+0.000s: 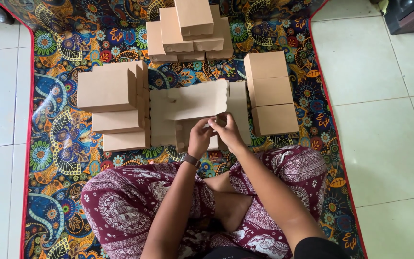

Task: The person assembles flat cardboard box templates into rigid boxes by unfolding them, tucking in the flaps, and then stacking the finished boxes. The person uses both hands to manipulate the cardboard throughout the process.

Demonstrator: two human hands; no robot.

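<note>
A person sits cross-legged on a bright floral-patterned floor mat (58,144) edged in red, spread over pale floor tiles (384,134). Both hands meet just in front of the knees over a half-formed brown cardboard box (195,103), whose flat lid panel with a scalloped edge stands open and leans away from the body, probably so the lower flaps stay reachable. The left hand (199,136), with a dark band at the wrist, has its fingers curled and pinching a flap at the box's near edge; the right hand (227,130) does the same from the other side, fingers closed on the cardboard close beside the left ones. How the flap itself sits under the fingers is too small to tell.

The box lies on top of a flat sheet of the same brown cardboard (238,108), within easy reach of both arms. Finished boxes are stacked around it on three sides: a stepped pile of closed brown boxes on the left (116,103), a heap at the far end of the mat (190,29), and a neat column of three on the right (270,91). That ring keeps the middle free for folding while each pile stays an arm's length off. The patterned maroon trousers (130,206) fill the lower part of the view
</note>
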